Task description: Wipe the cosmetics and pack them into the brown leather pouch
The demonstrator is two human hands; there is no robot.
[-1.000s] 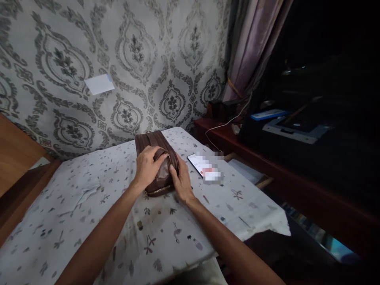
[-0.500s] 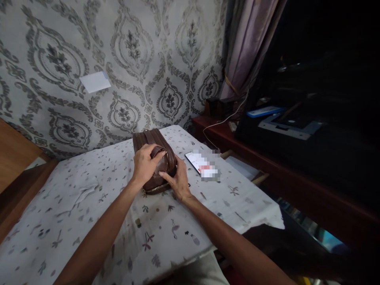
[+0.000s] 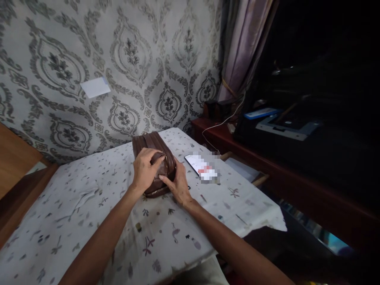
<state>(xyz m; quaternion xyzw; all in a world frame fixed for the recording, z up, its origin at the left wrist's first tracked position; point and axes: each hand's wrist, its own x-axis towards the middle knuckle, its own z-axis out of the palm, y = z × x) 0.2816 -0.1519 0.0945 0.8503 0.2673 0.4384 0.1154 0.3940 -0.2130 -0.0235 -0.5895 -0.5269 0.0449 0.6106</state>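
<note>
A brown leather bag (image 3: 154, 141) with gold-coloured zips lies on the patterned white tablecloth (image 3: 118, 221). My left hand (image 3: 144, 168) is closed over the near part of the bag, its thumb and fingers pinching the edge of a small zipped pocket at this end. Around the bag's right near corner wraps my right hand (image 3: 179, 183), with the thumb pressed on the front of the pocket and the fingers along the side. The inside of the pocket and several fingertips are hidden.
Right of the bag lies a phone (image 3: 196, 164) with its screen lit and partly blurred. A dark red cabinet (image 3: 213, 128) with a white cable (image 3: 218, 126) and a big black screen (image 3: 297, 87) stand on the right. Patterned wallpaper (image 3: 130, 79) covers the wall behind.
The view has shifted slightly. Both hands keep their hold on the bag, with hardly any change in finger position; the bag stays in place.
</note>
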